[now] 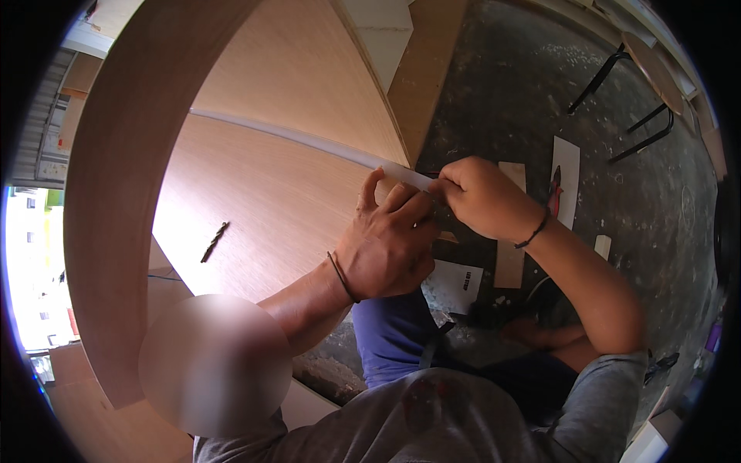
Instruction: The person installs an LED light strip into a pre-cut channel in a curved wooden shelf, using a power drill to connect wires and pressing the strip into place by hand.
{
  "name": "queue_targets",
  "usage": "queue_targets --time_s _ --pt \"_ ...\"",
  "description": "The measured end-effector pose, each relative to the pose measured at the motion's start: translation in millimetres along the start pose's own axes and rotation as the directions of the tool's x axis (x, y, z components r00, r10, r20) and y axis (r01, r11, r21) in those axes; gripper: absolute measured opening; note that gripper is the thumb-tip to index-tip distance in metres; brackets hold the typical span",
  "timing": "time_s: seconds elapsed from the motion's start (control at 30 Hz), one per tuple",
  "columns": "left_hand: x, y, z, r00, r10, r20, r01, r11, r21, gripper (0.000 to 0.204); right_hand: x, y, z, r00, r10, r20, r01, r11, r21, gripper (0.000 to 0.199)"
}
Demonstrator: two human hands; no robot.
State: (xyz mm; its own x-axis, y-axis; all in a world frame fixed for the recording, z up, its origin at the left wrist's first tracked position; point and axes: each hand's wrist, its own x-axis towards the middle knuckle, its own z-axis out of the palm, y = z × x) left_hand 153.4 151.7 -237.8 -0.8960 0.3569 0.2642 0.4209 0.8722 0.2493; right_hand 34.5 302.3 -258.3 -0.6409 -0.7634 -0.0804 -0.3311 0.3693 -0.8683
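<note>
A long white strip (pixel 309 142) runs along the seam between two light wood-faced panels, the lower panel (pixel 255 181) and the upper panel (pixel 301 65). At its near right end, my right hand (pixel 486 198) is closed in a pinch. My left hand (pixel 392 243) is just left of it, fingers curled at the strip's lower edge, with the index fingertip bent up against the strip. The left thumb and what lies beneath the left fingers are hidden. On the lower panel lies a dark twist drill bit (pixel 214 241), apart from both hands.
A tall curved wood-faced board (pixel 116 201) rises at the left. On the dark floor (pixel 502 92) at the right lie red-handled pliers (pixel 555 193) on a white piece (pixel 568 158), a wooden offcut (pixel 510 255) and a printed white sheet (pixel 455 284). A stool (pixel 656 73) stands far right.
</note>
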Motion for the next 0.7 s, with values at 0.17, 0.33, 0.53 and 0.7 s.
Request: queue_targets --time_s 0.17,0.33,0.53,0.7 --pt "1.4 1.7 2.6 0.999 0.016 -0.042 -0.017 0.999 -0.032 0.021 13.5 4.2 6.1 0.992 -0.125 -0.004 0.123 0.982 -0.146 0.025" --pt "-4.1 -8.9 7.9 0.994 -0.035 -0.1 0.028 0.997 -0.068 0.027 27.3 -15.6 4.2 0.994 -0.037 0.103 0.039 0.999 -0.02 0.03" --pt "-5.2 -9.9 0.8 0.994 -0.017 -0.103 0.005 0.993 -0.114 0.023 -24.3 -11.4 -25.8 0.956 0.212 0.202 -0.234 0.968 0.089 0.031" --pt "-2.0 -2.4 1.8 0.996 0.017 -0.092 -0.021 0.999 -0.05 0.019 -20.9 -3.9 -15.7 0.983 0.154 0.098 -0.152 0.988 -0.032 0.031"
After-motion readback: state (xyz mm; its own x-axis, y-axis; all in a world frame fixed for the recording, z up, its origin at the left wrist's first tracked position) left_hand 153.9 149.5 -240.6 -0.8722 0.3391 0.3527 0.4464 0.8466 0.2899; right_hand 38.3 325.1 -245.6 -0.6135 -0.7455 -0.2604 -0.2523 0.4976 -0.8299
